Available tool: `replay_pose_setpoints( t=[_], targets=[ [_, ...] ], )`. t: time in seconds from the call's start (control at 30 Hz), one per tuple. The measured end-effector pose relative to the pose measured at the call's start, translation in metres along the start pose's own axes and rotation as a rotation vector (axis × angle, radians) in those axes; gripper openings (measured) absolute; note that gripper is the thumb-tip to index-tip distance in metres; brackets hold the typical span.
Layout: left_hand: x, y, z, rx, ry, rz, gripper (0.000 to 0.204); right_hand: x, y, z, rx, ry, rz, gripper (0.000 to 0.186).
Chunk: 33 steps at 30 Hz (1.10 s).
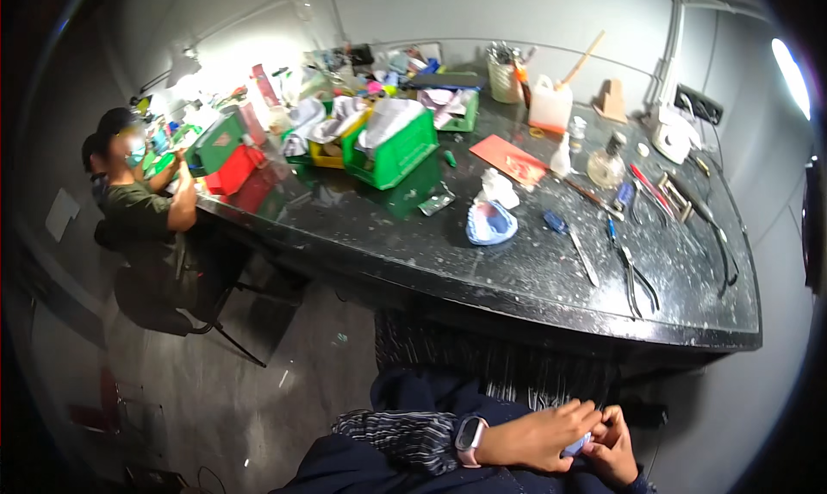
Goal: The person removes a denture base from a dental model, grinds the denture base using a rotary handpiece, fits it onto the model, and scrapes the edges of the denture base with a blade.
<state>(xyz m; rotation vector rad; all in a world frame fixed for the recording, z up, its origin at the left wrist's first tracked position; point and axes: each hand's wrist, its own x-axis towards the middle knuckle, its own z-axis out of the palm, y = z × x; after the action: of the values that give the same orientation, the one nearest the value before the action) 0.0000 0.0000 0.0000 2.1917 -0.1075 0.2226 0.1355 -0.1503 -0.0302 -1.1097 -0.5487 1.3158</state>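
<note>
Blue piece [575,447], perhaps plaster, is mid-work, left hand [539,435] and right hand [614,453] gripping it below the bench's [396,246] front edge.

Near right, the left hand [536,435] and right hand [615,451] hold a small bluish piece [575,447]; farther, on the tabletop [525,274], a blue dental cast [491,227] sits left of long-handled pliers [628,258].

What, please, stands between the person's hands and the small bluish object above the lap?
Nothing visible stands between them: the left hand and the right hand both touch the small bluish object. The hands cover most of it, so I cannot tell about its hidden side.
</note>
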Motion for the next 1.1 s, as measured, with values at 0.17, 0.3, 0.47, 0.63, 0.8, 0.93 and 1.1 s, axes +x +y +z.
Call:
replay_pose_setpoints(
  t=[0.17,0.3,0.47,0.63,0.8,0.93,1.1],
  targets=[
    [-0.024,-0.007,0.032,-0.2,-0.103,0.067,0.061,-0.039,0.03,0.006,-0.162,0.063,0.183,0.041],
    [-0.014,0.017,0.021,0.028,-0.252,0.053,0.078,-0.049,0.035,-0.005,-0.266,0.032,0.156,0.042],
    [-0.015,0.013,0.027,0.057,-0.242,0.077,0.071,-0.058,0.061,-0.02,-0.311,-0.016,0.132,0.068],
    [-0.013,0.015,0.033,0.058,-0.29,0.048,0.063,-0.061,0.067,-0.025,-0.344,-0.012,0.119,0.071],
    [-0.011,0.021,0.029,0.105,-0.286,0.068,0.051,-0.064,0.073,-0.028,-0.341,-0.01,0.099,0.072],
    [-0.006,-0.007,0.053,-0.2,-0.308,0.101,0.071,-0.065,0.075,-0.026,-0.343,-0.019,0.088,0.074],
    [-0.011,-0.012,0.057,-0.181,-0.257,0.054,0.083,-0.066,0.08,-0.026,-0.335,-0.016,0.07,0.076]
  ],
)
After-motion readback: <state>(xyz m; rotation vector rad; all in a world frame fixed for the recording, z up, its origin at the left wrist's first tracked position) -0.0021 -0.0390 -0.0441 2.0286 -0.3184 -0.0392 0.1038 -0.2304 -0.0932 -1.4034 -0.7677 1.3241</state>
